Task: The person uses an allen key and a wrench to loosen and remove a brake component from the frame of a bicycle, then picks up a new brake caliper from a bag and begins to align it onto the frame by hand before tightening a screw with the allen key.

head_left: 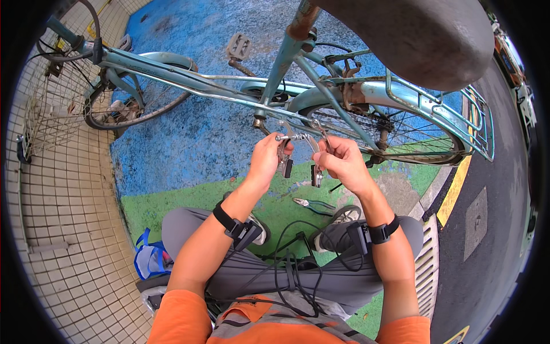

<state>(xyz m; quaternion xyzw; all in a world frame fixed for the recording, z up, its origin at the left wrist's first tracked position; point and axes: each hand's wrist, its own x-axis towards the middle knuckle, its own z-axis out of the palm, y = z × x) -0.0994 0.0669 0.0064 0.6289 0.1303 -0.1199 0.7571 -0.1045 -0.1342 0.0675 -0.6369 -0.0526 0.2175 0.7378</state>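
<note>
Teal bicycle (279, 67) behind brake caliper (297, 137); pliers (314, 206) near shoe (347, 214).

Legible text: none; no words, numbers or brands can be read.
Shirt (245, 304): a small dark print on an orange part, near and left of centre, too small and creased to read.
Road marking (458, 335): part of a yellow-outlined angular figure at the near right, cut off by the view's rim, so its meaning cannot be told.
Road line (455, 192): a yellow painted stripe along the road's edge on the right, without readable lettering.
Brake pads (288, 168): black, in the middle; any lettering too small to tell.
Bicycle frame (143, 65): blue-green tubes, far side; nothing legible.
</note>
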